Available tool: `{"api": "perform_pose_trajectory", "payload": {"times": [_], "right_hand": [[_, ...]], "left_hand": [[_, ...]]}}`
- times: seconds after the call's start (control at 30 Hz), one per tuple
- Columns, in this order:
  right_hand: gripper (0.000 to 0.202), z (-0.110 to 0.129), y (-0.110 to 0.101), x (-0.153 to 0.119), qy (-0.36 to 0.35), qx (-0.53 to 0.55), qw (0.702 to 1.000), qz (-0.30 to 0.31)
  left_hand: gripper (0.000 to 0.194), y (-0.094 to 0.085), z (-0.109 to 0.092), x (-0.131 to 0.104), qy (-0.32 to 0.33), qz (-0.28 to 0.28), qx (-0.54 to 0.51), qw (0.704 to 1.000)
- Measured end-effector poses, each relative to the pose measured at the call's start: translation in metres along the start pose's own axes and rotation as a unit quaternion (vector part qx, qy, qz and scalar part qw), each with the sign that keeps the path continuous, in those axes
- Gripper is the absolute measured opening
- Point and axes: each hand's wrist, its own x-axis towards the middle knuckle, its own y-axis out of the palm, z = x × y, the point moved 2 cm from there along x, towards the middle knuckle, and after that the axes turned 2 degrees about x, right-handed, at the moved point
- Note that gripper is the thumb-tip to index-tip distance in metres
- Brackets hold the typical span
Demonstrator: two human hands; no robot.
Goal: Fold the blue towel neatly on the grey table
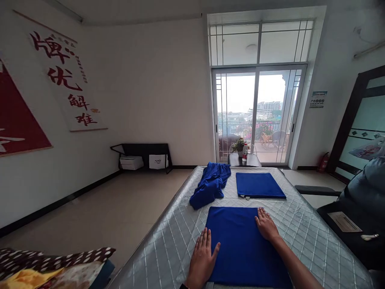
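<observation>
A flat blue cloth [240,245], square in outline, lies in front of me on a quilted silver table cover [168,237]. My left hand [203,255] rests on its left edge, fingers stretched forward and thumb out over the fabric. On the far right corner of the same cloth, my right hand [267,224] lies flat with its fingers extended. Farther back sits a second flat blue cloth [260,184] with small white tags at its near edge. To the left of that one is a crumpled heap of blue cloth [212,182].
A dark chair [355,208] with a paper and a small pale object stands at the right. Patterned fabrics [54,265] are at the lower left. Beyond the table, a small stand [245,160] holds a plant and a bottle [244,153]. A black rack [144,154] is against the wall.
</observation>
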Motion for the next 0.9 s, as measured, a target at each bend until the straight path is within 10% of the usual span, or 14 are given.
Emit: {"api": "perform_pose_trajectory", "payload": {"times": [0.37,0.7,0.9], "right_hand": [[0.066,-0.009,0.014,0.007,0.005,0.011,1.000,-0.029],[0.063,-0.008,0.010,0.001,-0.012,-0.012,0.999,-0.032],[0.064,-0.010,0.011,0.003,-0.008,-0.015,1.000,-0.027]], "left_hand": [[0.085,-0.007,-0.004,0.009,-0.006,0.028,0.039,0.999],[0.065,0.000,-0.184,0.087,0.221,0.051,-0.052,0.973],[0.068,0.019,-0.201,0.115,0.195,0.072,-0.057,0.976]]}}
